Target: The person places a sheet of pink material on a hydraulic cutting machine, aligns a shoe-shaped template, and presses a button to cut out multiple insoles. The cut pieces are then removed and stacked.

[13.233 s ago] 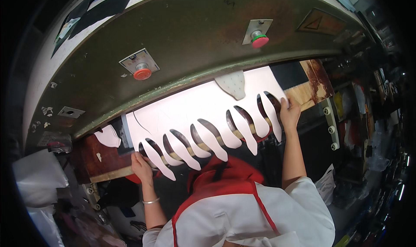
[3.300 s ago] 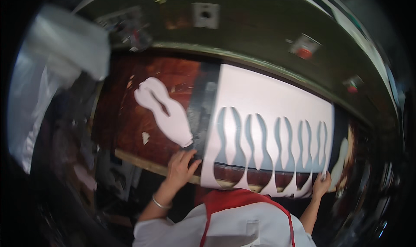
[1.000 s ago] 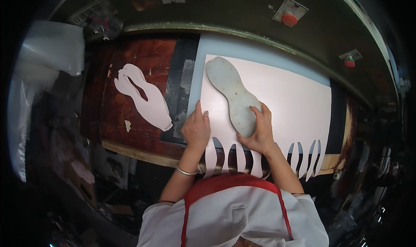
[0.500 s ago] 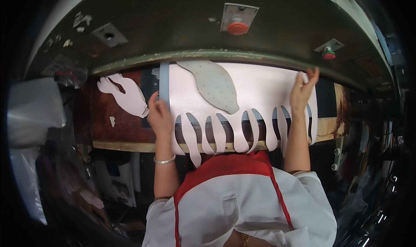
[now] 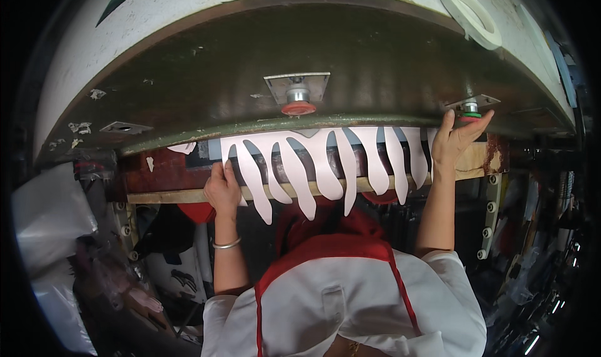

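A pale pink sheet (image 5: 325, 163) with a row of curved cutouts hangs its long tongues over the table's wooden front edge. Its far part is hidden under the green machine panel (image 5: 219, 63). My left hand (image 5: 222, 185) is closed at the sheet's left edge, fingers and thumb together on it. My right hand (image 5: 457, 138) is raised to a push button with a green ring (image 5: 471, 112), fingers stretched against it and thumb apart. Only the tip of a grey, curved template (image 5: 307, 132) shows on the sheet below the panel. Part of the pale cut pieces (image 5: 181, 148) lies left of the sheet.
A red push button (image 5: 298, 107) juts from the panel's middle. A roll of white tape (image 5: 471, 16) lies on the machine top. Clear plastic bags (image 5: 53, 207) hang at the left. Roller brackets (image 5: 489, 216) stand below the table at the right.
My right hand has left the sheet's right side and gone to the green-ringed button. My left hand has come nearer along the sheet's left edge. The panel now hides most of the sheet and template.
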A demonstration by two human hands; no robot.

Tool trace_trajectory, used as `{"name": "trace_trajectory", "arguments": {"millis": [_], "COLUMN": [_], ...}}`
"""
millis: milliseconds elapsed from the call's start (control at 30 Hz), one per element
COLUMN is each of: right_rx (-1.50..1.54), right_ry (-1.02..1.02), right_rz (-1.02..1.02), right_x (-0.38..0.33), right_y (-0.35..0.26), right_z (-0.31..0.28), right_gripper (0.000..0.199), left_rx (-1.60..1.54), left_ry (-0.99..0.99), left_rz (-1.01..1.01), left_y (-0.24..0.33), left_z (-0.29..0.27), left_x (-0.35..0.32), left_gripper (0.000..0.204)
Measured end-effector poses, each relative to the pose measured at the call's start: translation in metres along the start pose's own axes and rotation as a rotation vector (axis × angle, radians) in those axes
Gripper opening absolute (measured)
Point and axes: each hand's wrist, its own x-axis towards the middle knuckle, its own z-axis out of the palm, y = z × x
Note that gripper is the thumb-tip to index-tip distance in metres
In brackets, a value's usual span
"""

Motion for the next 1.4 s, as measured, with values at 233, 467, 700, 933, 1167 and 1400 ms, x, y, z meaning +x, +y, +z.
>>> {"name": "trace_trajectory", "arguments": {"millis": [233, 467, 700, 933, 1167, 1400], "right_rx": [0.21, 0.234, 0.614, 0.509, 0.947, 0.575], "right_ry": [-0.13, -0.249, -0.078, -0.699, -0.949, -0.633], "right_rz": [0.611, 0.404, 0.458, -0.426, 0.02, -0.305], "right_x": [-0.073, -0.082, -0.068, -0.151, -0.126, -0.138], "right_y": [0.093, 0.135, -0.017, -0.186, -0.148, -0.082], "right_z": [-0.024, -0.035, -0.007, 0.03, -0.018, -0.055], "right_gripper": [0.04, 0.029, 0.052, 0.097, 0.097, 0.1], "left_rx": [-0.165, -0.318, -0.213, -0.032, -0.061, -0.016], "left_ry": [0.025, -0.002, -0.03, 0.007, 0.076, 0.033], "left_rz": [0.039, -0.098, -0.161, -0.005, 0.019, 0.058], "left_y": [-0.013, -0.013, -0.027, -0.036, -0.049, -0.05], "left_z": [0.002, 0.007, 0.002, -0.006, 0.007, 0.004], "left_x": [-0.01, -0.019, -0.071, -0.129, -0.169, -0.19], "left_gripper": [0.025, 0.027, 0.026, 0.027, 0.023, 0.022]}}
